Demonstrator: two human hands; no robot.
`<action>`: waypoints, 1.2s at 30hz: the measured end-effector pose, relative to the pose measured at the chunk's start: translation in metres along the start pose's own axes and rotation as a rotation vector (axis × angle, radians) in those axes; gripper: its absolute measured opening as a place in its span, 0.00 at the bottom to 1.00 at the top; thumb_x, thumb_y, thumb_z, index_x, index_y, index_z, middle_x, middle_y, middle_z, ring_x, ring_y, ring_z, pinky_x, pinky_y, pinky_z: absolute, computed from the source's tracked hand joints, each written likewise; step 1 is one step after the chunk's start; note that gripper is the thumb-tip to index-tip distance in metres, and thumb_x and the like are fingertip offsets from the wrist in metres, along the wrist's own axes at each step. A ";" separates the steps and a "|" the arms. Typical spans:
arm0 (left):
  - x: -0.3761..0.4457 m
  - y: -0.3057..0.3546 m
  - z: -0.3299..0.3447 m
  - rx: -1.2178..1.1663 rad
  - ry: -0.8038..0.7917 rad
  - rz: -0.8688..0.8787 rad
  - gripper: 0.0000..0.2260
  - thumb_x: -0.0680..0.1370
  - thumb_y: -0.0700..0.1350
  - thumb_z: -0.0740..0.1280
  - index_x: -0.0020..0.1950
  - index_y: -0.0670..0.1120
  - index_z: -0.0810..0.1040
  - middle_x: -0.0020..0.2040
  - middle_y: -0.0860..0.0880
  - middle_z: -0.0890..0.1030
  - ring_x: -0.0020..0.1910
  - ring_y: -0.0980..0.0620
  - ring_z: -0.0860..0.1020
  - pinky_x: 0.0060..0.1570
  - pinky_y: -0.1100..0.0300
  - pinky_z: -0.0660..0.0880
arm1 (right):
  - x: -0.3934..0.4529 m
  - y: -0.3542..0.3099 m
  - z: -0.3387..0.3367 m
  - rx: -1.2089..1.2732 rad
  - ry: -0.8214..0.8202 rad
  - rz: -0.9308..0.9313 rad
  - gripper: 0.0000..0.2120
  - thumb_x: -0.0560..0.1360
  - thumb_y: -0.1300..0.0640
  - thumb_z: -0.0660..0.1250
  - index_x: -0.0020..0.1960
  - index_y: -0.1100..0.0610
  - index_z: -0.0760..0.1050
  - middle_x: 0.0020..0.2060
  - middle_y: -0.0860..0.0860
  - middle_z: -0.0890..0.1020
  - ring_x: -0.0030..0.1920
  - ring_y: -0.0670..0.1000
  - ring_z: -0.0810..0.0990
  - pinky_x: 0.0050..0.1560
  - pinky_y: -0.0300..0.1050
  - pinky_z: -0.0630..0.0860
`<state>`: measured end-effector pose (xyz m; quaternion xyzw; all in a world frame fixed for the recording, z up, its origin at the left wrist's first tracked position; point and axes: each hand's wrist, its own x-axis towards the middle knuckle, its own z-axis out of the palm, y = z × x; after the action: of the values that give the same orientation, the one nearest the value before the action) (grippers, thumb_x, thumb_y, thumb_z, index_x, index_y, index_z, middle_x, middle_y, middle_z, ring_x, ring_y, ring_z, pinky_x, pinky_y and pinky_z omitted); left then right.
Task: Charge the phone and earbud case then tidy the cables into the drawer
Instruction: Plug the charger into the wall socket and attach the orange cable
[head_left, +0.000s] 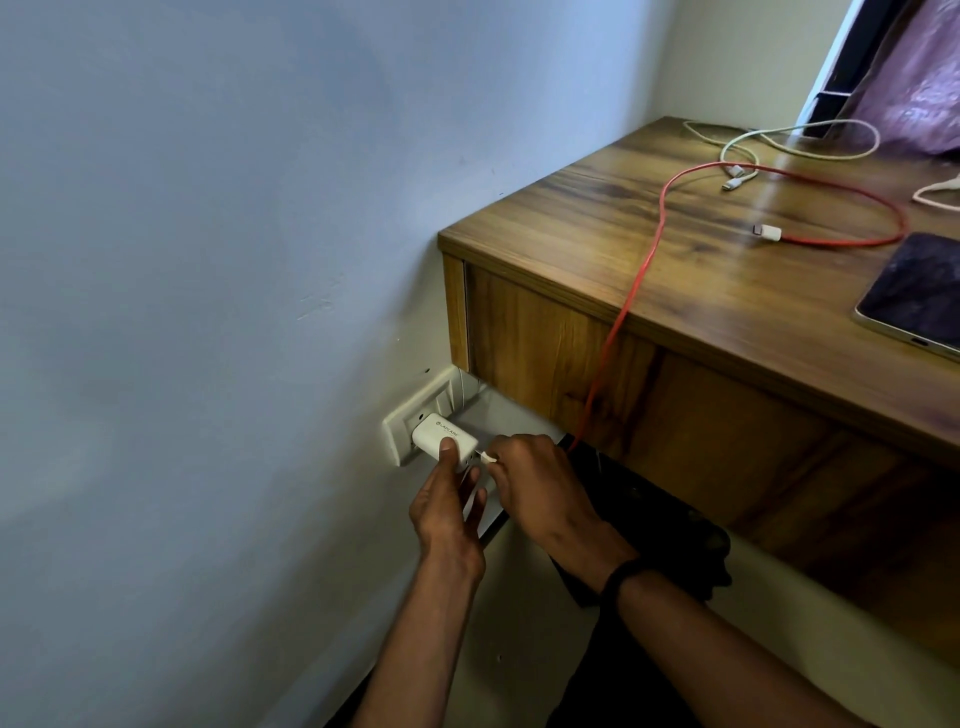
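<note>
Left hand (448, 512) grips charger (441, 440) in wall socket (402, 428), right hand (540, 486) fingers pinch red cable (631, 299) plug at it

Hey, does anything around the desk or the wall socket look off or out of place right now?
Nothing damaged or spilled. The red cable hangs over the desk edge, and a white cable lies in loose loops near the back.

Soft daylight from upper right; glare on desk (675, 249); wide-angle edge distortion.
</note>
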<state>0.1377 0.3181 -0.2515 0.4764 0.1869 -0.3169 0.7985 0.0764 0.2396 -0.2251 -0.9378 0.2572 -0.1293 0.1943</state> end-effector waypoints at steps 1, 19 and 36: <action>0.000 0.000 0.000 -0.001 0.000 0.000 0.12 0.78 0.48 0.73 0.60 0.45 0.82 0.54 0.45 0.86 0.55 0.47 0.84 0.51 0.54 0.80 | 0.001 0.000 0.000 -0.003 0.004 0.000 0.08 0.81 0.58 0.67 0.57 0.59 0.81 0.52 0.55 0.86 0.54 0.53 0.84 0.48 0.39 0.75; 0.008 -0.002 -0.002 0.034 -0.007 0.056 0.05 0.78 0.48 0.74 0.49 0.48 0.83 0.50 0.45 0.86 0.53 0.48 0.84 0.54 0.51 0.79 | 0.002 -0.006 0.010 -0.027 0.065 0.071 0.11 0.78 0.57 0.72 0.59 0.58 0.80 0.56 0.54 0.83 0.57 0.54 0.82 0.49 0.40 0.72; 0.009 0.006 -0.005 0.034 -0.016 0.000 0.09 0.77 0.48 0.75 0.53 0.45 0.83 0.55 0.43 0.86 0.58 0.45 0.83 0.56 0.53 0.79 | -0.004 -0.005 0.015 -0.032 0.064 -0.022 0.08 0.81 0.59 0.67 0.60 0.57 0.78 0.52 0.55 0.82 0.53 0.54 0.81 0.50 0.45 0.78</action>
<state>0.1477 0.3219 -0.2556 0.4872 0.1754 -0.3238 0.7918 0.0808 0.2500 -0.2364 -0.9389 0.2549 -0.1574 0.1695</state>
